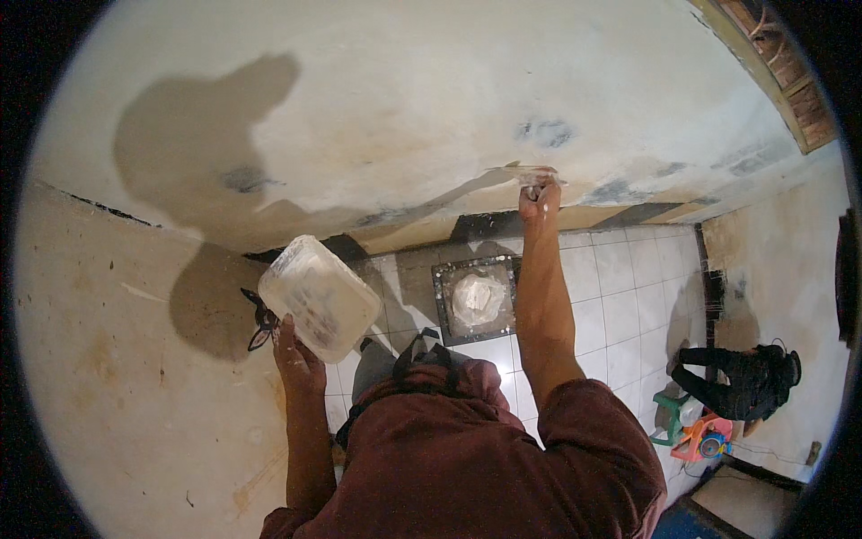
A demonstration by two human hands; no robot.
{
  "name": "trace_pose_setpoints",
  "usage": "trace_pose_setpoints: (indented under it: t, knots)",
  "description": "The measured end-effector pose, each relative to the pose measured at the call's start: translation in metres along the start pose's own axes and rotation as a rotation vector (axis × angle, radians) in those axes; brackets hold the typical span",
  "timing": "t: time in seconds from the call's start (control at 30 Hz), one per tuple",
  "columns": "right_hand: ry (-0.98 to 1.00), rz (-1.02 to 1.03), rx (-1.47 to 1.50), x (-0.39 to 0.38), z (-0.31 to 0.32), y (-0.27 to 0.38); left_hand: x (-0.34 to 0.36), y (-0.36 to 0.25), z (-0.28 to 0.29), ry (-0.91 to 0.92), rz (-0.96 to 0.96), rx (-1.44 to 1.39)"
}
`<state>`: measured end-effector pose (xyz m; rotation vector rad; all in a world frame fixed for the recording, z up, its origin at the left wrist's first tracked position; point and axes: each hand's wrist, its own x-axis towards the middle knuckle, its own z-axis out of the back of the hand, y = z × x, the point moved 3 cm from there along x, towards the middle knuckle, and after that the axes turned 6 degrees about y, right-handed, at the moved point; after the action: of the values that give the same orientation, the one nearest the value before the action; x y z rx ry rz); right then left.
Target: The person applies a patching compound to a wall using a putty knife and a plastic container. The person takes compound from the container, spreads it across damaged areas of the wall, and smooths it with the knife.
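Note:
My left hand (298, 361) grips the near edge of a whitish plastic tub (337, 292), which is tilted and smeared with pale paste and grey marks. At the wall (386, 99), my outstretched right hand (540, 199) is closed on a flat scraper (532, 172). Its thin blade lies close to the wall surface; whether it touches is hard to tell. White paste coats the fingers of this hand. Grey and dark patches (545, 134) mark the wall around it. Below, a white lump in a plastic bag (478, 299) sits on a dark-edged square (441, 314) on the floor.
White tiles (597, 269) cover the floor. A second stained wall (117, 359) rises close on my left. Over at the right, a person in black (750, 382) bends near a green stool (666, 420) and an orange plastic item (691, 446). Wooden framing (790, 81) shows at the upper right.

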<state>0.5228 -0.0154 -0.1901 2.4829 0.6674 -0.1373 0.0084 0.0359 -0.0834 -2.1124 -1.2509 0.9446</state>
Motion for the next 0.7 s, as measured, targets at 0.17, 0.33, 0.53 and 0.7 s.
trace_pose_setpoints:
  t: [0.17, 0.33, 0.53, 0.7]
  knots:
    - [0.116, -0.041, 0.016, 0.013, -0.054, 0.036, -0.005, -0.004, -0.011, 0.023, -0.008, 0.021]
    - [-0.031, 0.086, 0.043, -0.052, -0.147, 0.086, -0.002, -0.003, -0.008, 0.034, -0.018, -0.002]
    - [0.294, 0.359, -0.178, -0.071, -0.134, 0.114, 0.002, -0.001, 0.003, 0.033, -0.023, 0.011]
    - [-0.28, 0.929, -1.373, -0.065, -0.103, 0.069, -0.004, -0.005, -0.019, 0.039, 0.008, 0.006]
